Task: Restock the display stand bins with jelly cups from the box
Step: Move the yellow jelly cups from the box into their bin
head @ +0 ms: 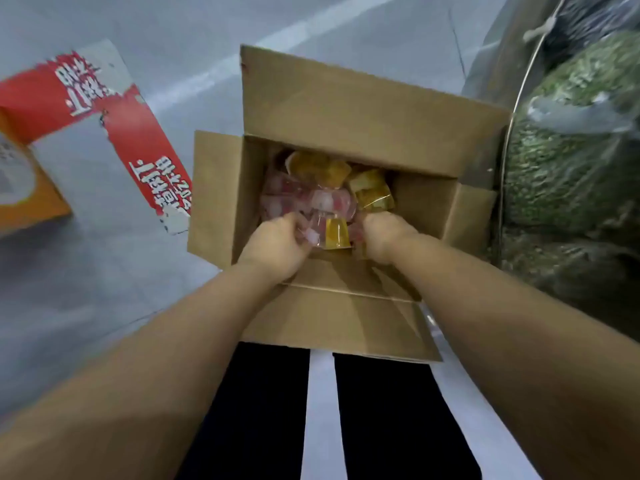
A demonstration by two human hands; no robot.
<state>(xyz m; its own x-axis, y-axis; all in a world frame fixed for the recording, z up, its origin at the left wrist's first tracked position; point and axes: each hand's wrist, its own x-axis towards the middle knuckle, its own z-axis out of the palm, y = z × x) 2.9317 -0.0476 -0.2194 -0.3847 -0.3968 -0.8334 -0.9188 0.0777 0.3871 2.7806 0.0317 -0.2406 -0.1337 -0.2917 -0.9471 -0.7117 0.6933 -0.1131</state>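
An open brown cardboard box stands on the floor in front of me, all flaps folded out. Inside lie several jelly cups, pink ones on the left and yellow ones at the back and right. Both my hands reach down into the box. My left hand has its fingers curled around pink and clear cups. My right hand is curled into the pile at the right; its fingertips are hidden among the cups. A yellow cup sits between the two hands.
A red and white cardboard piece and an orange box lie on the grey floor at left. At right stands a metal-walled stand with clear bags of green goods. My dark trouser legs are below the box.
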